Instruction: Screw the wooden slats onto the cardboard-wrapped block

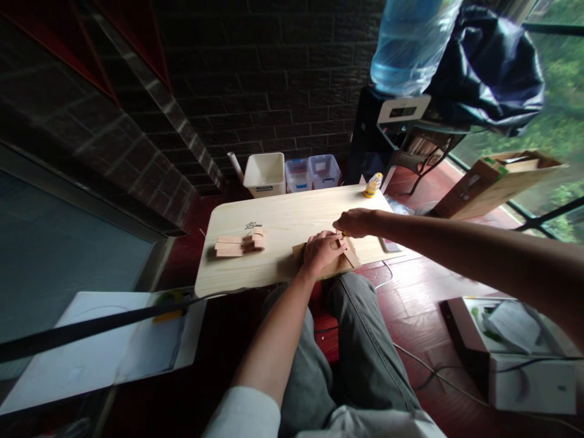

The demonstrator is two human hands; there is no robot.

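Note:
My left hand (322, 250) presses down on a light wooden piece (350, 254), its fingers curled over the wood. Under them lies a flat brownish board (335, 266) at the table's front edge. Just beyond, my right hand (357, 222) is closed in a fist, touching the far end of the piece. A speck of yellow shows below that fist, but what it grips is mostly hidden. To the left, several cut wooden pieces (237, 244) lie together, with small dark metal parts (252, 225) behind them.
The pale table (283, 213) has a yellow-based clear container (373, 185) at its back right corner. Behind stand a cream bin (265, 172), two clear plastic boxes (323, 170) and a water dispenser (387, 121). Cables (424, 365) and an open box (506, 322) lie at right.

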